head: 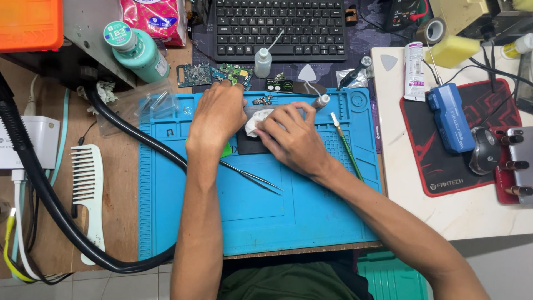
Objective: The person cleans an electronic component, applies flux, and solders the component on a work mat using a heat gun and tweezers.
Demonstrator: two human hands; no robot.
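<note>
At frame centre, the left hand (217, 116) presses flat on a dark phone (251, 145); the right hand (292, 139) pinches a white tissue (256, 121) against it, over a blue mat (250, 216).

The mat (250, 222) is bright blue, on a brown wooden bench (119, 183). The wad (256, 123) under the right hand (291, 139) is white, the slab (252, 145) beneath it black. The comb (89, 194) is pale mint, the bottle (139, 53) teal with a white cap. The hose (50, 205) is black. The keyboard (280, 28) is black with white lettering. The mouse pad (438, 161) is black with a red pattern, the box (451, 118) on it blue.
</note>
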